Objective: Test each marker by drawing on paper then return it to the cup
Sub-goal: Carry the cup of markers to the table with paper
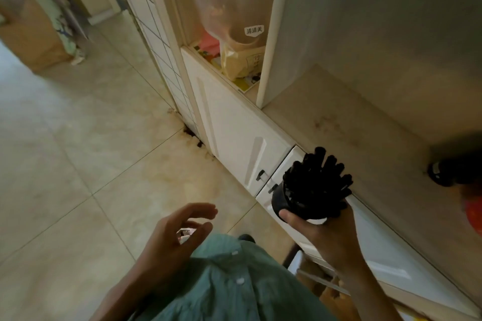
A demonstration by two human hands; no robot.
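Observation:
My right hand (327, 236) grips a black cup (283, 199) from below and holds it in the air beside the counter edge. Several black markers (319, 176) stand bunched in the cup, their caps fanning upward. My left hand (173, 238) hovers lower left of the cup, fingers apart and curled, holding nothing. No paper is in view.
A pale counter (347, 122) with white cabinet doors (234, 133) runs along the right. A dark object (448, 174) and something red (473, 212) sit at its right edge. Bags fill an open shelf (242, 60). Tiled floor (78, 151) spreads to the left.

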